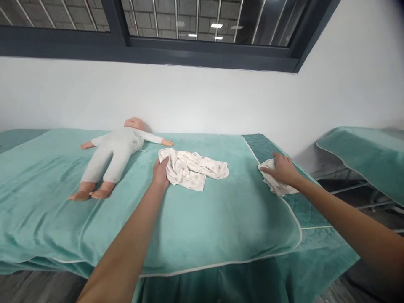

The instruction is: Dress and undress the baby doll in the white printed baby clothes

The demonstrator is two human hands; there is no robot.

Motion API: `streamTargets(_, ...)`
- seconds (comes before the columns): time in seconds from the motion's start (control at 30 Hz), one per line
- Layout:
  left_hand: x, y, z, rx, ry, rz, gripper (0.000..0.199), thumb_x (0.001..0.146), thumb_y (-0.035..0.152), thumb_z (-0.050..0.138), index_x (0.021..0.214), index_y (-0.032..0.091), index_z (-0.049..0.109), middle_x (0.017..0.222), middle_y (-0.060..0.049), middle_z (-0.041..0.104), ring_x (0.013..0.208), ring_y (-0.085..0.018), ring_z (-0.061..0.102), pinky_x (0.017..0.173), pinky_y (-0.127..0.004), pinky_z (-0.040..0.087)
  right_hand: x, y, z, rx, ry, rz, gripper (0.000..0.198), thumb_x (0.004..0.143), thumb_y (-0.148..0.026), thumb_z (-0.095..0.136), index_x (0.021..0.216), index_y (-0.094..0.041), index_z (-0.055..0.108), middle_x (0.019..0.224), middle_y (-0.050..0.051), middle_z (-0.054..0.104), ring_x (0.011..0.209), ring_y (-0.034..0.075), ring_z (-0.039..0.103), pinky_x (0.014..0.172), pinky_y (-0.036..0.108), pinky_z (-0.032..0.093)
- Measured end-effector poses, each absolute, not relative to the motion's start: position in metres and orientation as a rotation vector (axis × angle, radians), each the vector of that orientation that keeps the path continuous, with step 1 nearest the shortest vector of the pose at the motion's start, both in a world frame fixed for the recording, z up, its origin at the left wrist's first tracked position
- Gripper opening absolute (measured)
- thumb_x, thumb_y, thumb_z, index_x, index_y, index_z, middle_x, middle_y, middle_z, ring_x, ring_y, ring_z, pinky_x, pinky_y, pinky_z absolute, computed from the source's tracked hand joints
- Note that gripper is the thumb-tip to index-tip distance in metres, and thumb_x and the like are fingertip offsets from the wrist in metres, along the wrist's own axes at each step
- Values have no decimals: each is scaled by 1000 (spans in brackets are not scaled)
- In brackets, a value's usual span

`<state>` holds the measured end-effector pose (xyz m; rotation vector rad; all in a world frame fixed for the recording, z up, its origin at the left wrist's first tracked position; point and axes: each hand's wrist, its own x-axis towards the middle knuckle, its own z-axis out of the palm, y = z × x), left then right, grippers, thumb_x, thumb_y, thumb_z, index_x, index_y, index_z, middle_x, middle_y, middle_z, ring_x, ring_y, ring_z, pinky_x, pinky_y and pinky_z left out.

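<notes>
My left hand is closed on the left end of a crumpled white baby garment with a small print, which lies on the bed. Its thumb is on top and the other fingers are partly hidden. On the right, my right hand is curled over a second white printed cloth piece, bunched at the sheet's edge. Part of that cloth is covered by the hand and wrist. A baby doll in a white suit lies on its back left of my left hand, with one arm stretched toward the garment.
A light green sheet with pale piping covers the bed over a darker green cover. Behind stands a white wall below a dark-framed window. Another green-covered bed is at the right, across a gap.
</notes>
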<state>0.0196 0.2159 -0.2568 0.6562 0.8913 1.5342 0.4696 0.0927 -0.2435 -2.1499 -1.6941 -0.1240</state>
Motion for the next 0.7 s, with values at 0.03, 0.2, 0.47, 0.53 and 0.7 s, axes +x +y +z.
streamTargets(0.03,21,217,-249,697,940,1526,19,73,20,75,90,15,67,80,-5,71,71,-18,67,73,-31,55,458,94,-236,-2113,-1699,-152,73,76,-58,69,131,-13,49,141,28,48,133,46,41,102,54,38)
streamTargets(0.2,30,199,-170,1217,856,1440,18,78,33,74,77,17,66,72,-1,63,67,-14,57,64,-24,48,360,99,-180,-1742,-1801,104,73,81,-52,65,141,-17,44,146,19,45,139,36,38,113,52,33)
streamTargets(0.47,40,113,-48,1798,682,1173,21,79,34,75,81,14,69,77,-2,65,76,-20,63,67,-26,50,222,87,-70,-1016,-2010,443,42,86,-39,61,124,-23,57,125,5,63,109,22,59,91,36,47)
streamTargets(0.53,36,108,-40,1873,713,1248,17,80,31,72,79,14,68,77,-2,66,81,-21,64,70,-27,51,214,87,-57,-1013,-2028,354,26,87,-31,55,109,-20,63,104,2,68,92,19,60,81,32,47)
streamTargets(0.7,17,118,-39,1958,899,1368,9,84,19,63,77,16,67,74,-3,62,101,-29,62,84,-33,47,218,89,-45,-1079,-2023,111,20,81,-19,50,93,-18,65,85,0,65,77,15,55,73,28,40)
